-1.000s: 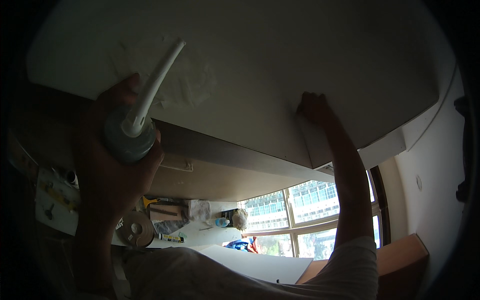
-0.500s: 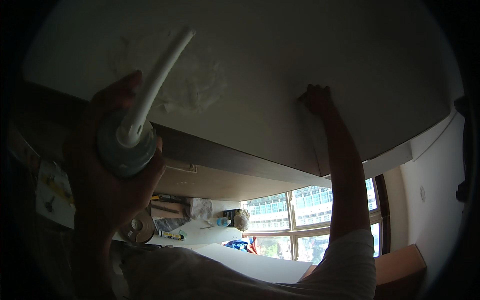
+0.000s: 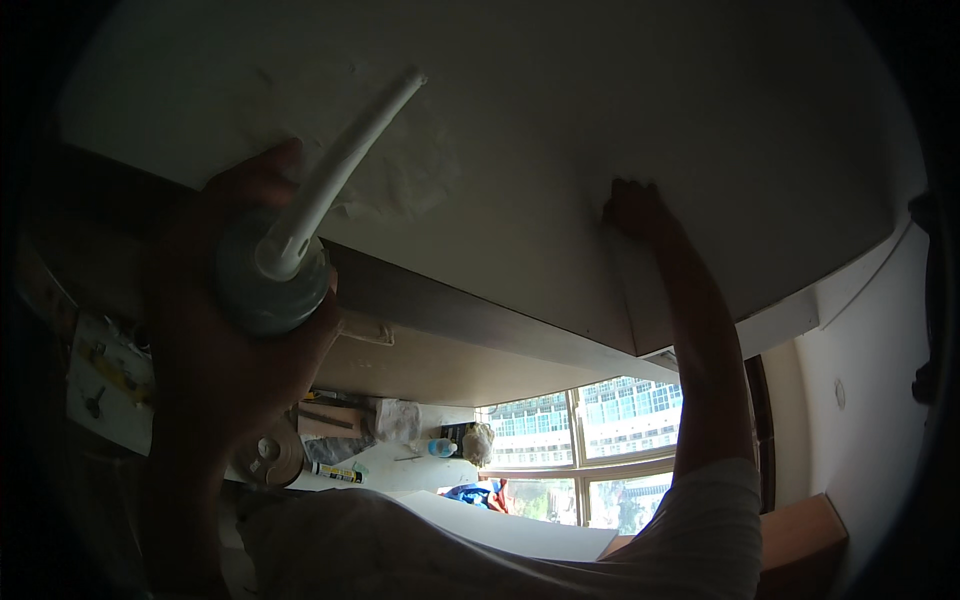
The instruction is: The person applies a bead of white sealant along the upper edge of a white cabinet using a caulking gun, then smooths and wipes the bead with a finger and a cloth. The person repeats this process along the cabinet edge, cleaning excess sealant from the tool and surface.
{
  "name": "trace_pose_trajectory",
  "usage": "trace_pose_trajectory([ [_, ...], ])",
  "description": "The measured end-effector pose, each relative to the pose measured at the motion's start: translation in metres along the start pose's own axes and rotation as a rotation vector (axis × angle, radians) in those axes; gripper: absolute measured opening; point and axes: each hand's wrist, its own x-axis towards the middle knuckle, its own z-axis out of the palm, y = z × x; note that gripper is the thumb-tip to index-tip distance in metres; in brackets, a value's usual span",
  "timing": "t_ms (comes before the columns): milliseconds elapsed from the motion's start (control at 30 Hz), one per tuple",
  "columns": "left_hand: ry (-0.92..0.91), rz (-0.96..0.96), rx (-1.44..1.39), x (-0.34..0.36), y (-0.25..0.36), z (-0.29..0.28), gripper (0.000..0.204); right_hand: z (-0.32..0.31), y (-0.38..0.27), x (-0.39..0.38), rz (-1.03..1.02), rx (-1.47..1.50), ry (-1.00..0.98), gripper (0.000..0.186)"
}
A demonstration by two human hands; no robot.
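My left hand grips a grey-green sealant cartridge with a long white nozzle, angled up to the right in front of a smeared white patch on the large pale panel. My right hand reaches up to the panel beside a dark vertical seam, fingers curled against the surface; whether they pinch anything is hidden.
Below the panel's edge is a cluttered worktop with a tape roll, a tube, a blue bottle and several tools. A white board, bright windows, an orange panel and a pale wall lie beyond.
The nozzle tip has moved rightward across the smeared patch as my left hand shifts slightly right. My right hand stays near the seam, only slightly shifted.
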Motion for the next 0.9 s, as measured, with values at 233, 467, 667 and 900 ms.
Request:
trace_pose_trajectory([
  [233,-0.005,-0.015,0.013,0.008,0.013,0.002,0.07,0.038,0.02,0.03,0.079,0.125,0.158,0.032],
  [467,-0.011,0.046,0.048,0.007,0.007,0.001,0.066,0.04,0.006,0.021,0.04,-0.136,0.187,0.032],
  [667,-0.02,0.065,0.067,0.003,0.001,-0.001,0.061,0.028,-0.01,-0.003,0.044,-0.078,0.137,0.035],
  [900,-0.05,-0.013,0.125,0.002,0.002,0.0,0.056,0.032,-0.013,-0.049,-0.012,-0.048,0.225,0.037],
])
